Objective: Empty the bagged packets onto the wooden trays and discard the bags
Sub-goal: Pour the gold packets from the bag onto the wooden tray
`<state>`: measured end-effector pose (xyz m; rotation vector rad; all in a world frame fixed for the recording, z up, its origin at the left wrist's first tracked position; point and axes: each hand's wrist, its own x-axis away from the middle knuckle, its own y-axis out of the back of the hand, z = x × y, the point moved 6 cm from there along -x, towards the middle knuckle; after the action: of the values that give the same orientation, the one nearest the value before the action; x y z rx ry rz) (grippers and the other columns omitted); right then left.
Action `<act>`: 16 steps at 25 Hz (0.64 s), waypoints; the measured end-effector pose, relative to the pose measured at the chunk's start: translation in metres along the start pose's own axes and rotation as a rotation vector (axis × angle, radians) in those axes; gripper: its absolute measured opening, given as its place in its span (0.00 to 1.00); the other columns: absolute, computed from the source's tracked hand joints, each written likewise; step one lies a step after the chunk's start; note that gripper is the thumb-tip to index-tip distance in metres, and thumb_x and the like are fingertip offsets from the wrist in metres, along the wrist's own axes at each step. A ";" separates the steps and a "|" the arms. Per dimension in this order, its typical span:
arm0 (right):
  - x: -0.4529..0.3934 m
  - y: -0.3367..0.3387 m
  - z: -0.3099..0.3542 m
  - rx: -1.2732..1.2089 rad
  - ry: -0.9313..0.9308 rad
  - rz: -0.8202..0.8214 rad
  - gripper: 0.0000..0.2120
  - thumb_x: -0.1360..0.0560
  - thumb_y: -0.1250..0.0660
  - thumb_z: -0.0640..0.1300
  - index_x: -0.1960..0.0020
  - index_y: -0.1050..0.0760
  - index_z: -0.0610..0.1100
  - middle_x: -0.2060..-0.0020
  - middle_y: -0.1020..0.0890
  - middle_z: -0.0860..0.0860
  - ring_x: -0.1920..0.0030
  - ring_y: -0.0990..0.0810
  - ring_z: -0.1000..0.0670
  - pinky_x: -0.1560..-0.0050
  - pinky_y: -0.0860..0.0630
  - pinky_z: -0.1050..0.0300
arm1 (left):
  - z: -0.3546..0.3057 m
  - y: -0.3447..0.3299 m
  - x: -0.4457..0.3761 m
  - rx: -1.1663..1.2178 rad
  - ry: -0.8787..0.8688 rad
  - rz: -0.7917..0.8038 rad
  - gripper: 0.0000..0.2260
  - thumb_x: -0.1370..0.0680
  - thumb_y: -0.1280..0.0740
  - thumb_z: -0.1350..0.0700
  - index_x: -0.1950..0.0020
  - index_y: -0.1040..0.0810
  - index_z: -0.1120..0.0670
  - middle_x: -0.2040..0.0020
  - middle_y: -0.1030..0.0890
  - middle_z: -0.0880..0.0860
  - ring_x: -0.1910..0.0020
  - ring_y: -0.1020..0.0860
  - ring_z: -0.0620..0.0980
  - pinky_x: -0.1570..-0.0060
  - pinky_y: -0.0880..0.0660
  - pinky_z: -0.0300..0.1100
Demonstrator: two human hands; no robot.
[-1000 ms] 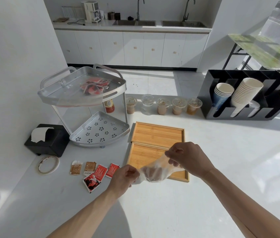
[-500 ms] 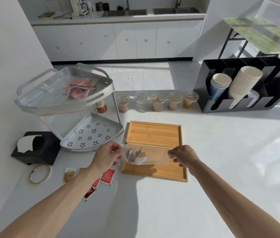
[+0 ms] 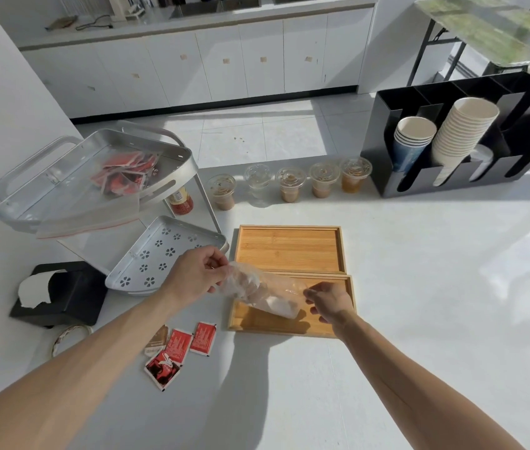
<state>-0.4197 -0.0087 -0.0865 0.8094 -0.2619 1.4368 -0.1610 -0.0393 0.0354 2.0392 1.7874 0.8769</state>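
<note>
Over the near wooden tray [image 3: 266, 324], the two hands hold a clear plastic bag [image 3: 262, 292] stretched out between them. The left hand [image 3: 192, 277] pinches the bunched end with curled fingers, just off the tray's left edge. The right hand [image 3: 330, 302] pinches the other end above the tray's right side. A moment ago the bag was scrunched up small and held closer to the body. Now it is pulled long and flat, right above the tray. It looks see-through and I cannot tell if any packets are inside. That probably means it is being opened up or checked before it gets tipped out or thrown away.

Both wooden trays look bare so far. The far wooden tray [image 3: 289, 250] touches the back edge of the near tray. Loose red packets [image 3: 189, 345] lie on the counter, just left of the near tray. Another bag of red packets [image 3: 120, 177] sits on the top shelf of the metal rack [image 3: 176, 157], behind and left of the near tray.

Right of the near tray the counter is wide open. The rack's lower shelf [image 3: 159, 254] is close beside the left hand, so that side is tight.
</note>
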 end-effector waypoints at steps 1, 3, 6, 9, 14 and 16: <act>-0.001 -0.001 0.001 -0.026 -0.006 0.007 0.07 0.22 0.34 0.44 0.59 0.22 0.46 0.59 0.17 0.45 0.62 0.24 0.49 0.64 0.30 0.56 | -0.003 0.000 -0.001 0.007 -0.009 0.000 0.04 0.25 0.27 0.60 0.56 0.21 0.58 0.64 0.18 0.54 0.69 0.21 0.44 0.69 0.22 0.38; -0.003 -0.001 0.004 -0.079 -0.022 0.020 0.06 0.22 0.34 0.44 0.56 0.22 0.45 0.59 0.18 0.46 0.61 0.24 0.49 0.64 0.30 0.57 | -0.010 -0.001 -0.003 0.040 -0.019 -0.003 0.03 0.26 0.27 0.60 0.56 0.21 0.58 0.62 0.18 0.57 0.67 0.21 0.46 0.68 0.22 0.38; -0.005 0.000 0.004 -0.120 -0.046 0.024 0.07 0.22 0.34 0.44 0.53 0.21 0.42 0.59 0.18 0.47 0.62 0.23 0.49 0.64 0.29 0.58 | -0.021 -0.005 -0.002 0.068 -0.041 0.011 0.05 0.26 0.27 0.60 0.54 0.20 0.60 0.60 0.17 0.59 0.67 0.21 0.46 0.67 0.22 0.39; -0.006 -0.002 0.002 -0.162 -0.073 0.022 0.08 0.22 0.34 0.44 0.49 0.20 0.40 0.59 0.17 0.48 0.62 0.22 0.50 0.62 0.28 0.56 | -0.032 -0.007 -0.002 0.108 -0.069 0.021 0.05 0.26 0.27 0.60 0.54 0.20 0.60 0.61 0.17 0.58 0.67 0.21 0.45 0.66 0.22 0.41; -0.005 -0.013 0.008 -0.212 -0.064 0.064 0.07 0.23 0.34 0.42 0.50 0.21 0.39 0.61 0.18 0.47 0.63 0.22 0.50 0.63 0.28 0.58 | -0.044 -0.003 -0.003 0.129 -0.108 0.024 0.05 0.26 0.27 0.60 0.54 0.20 0.60 0.61 0.18 0.58 0.67 0.21 0.46 0.66 0.22 0.41; -0.004 -0.020 0.012 -0.235 -0.055 0.091 0.06 0.23 0.33 0.42 0.52 0.21 0.39 0.62 0.18 0.46 0.64 0.23 0.49 0.64 0.28 0.58 | -0.045 0.001 -0.001 0.129 -0.108 0.010 0.05 0.26 0.27 0.61 0.54 0.20 0.60 0.61 0.18 0.59 0.66 0.22 0.47 0.66 0.22 0.41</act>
<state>-0.3981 -0.0182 -0.0871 0.6519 -0.5057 1.4377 -0.1881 -0.0487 0.0708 2.1319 1.8189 0.6558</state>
